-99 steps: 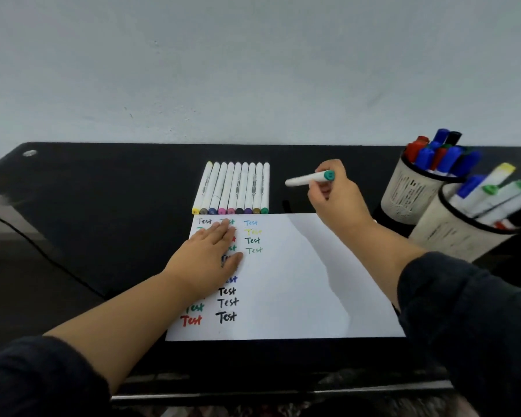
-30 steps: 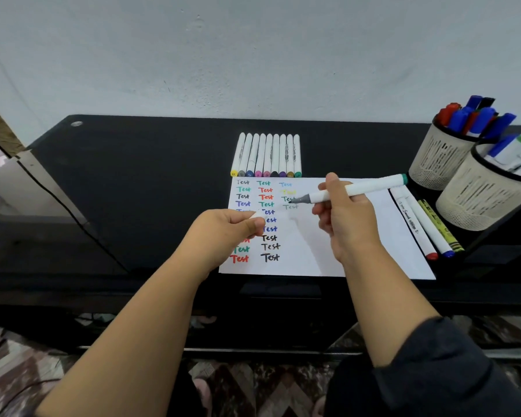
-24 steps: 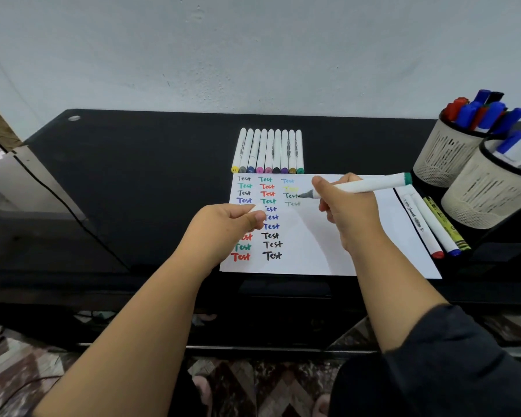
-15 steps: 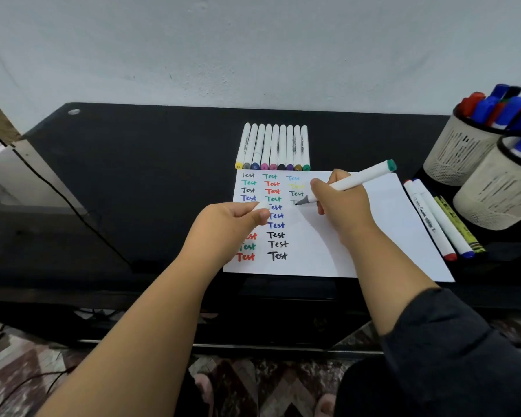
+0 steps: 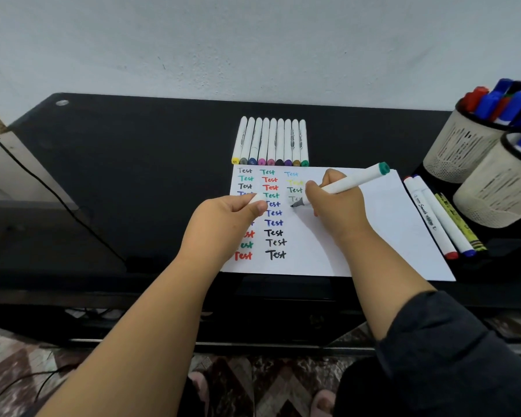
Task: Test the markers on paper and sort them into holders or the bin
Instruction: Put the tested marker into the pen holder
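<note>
Being gripped by the right hand (image 5: 337,206), the marker (image 5: 348,183) is being angled down-left, tip touching the paper (image 5: 382,224) under the last "Test"; its cap (image 5: 254,199) is being pinched by the left hand (image 5: 223,224) just beside.

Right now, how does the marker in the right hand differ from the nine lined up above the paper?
The held marker is uncapped, its tip at the paper; the row of nine markers is capped. The held one slants in the right hand, while the row lies flat and parallel on the black table. Its end cap is green; the row's differ in colour. All have white barrels.
</note>
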{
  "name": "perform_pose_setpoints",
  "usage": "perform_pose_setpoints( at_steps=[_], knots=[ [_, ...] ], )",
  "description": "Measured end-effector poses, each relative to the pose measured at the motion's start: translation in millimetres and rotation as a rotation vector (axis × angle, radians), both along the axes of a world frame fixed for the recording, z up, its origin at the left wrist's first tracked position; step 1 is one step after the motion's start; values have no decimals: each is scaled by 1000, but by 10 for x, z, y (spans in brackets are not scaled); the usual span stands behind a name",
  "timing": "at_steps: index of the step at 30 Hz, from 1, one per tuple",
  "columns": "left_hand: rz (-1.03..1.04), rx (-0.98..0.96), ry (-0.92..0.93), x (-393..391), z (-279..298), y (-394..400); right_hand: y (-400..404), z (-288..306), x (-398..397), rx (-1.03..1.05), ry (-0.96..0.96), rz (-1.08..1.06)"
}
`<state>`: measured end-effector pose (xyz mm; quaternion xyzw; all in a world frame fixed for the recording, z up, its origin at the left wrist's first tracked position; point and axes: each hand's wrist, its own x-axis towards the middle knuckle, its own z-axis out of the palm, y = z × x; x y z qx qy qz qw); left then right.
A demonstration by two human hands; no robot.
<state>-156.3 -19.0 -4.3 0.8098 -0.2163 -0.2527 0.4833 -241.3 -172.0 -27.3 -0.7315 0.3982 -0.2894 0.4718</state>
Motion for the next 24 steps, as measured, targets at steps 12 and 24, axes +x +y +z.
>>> perform_pose_setpoints(
  at_steps=[12,24],
  knots=[
    [-5,-1,11,-11,16,-8,2,6,-28,17,-20,-6],
    [-12,-30,11,-22,-23,-33,13,9,-44,-36,-19,-49]
  ],
)
